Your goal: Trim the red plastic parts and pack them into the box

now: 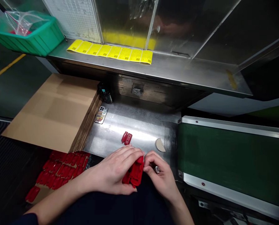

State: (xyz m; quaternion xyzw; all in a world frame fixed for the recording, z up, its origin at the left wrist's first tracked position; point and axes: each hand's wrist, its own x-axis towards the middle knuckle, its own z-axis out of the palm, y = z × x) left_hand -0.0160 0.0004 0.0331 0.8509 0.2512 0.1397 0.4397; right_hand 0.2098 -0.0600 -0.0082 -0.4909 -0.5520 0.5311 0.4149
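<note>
Left hand and right hand both clamped on red part, at near edge of steel table. Small red clip just beyond, on table. More red parts left, below table.

1. The worktop is bare metal, smooth and glossy with glare.
2. The red part held in both hands looks like moulded plastic, slightly shiny.
3. The flat sheets are matt brown cardboard.
4. The conveyor belt is matt green, possibly rubbery.
5. The labels are yellow paper.
6. The green bin is plastic.
</note>
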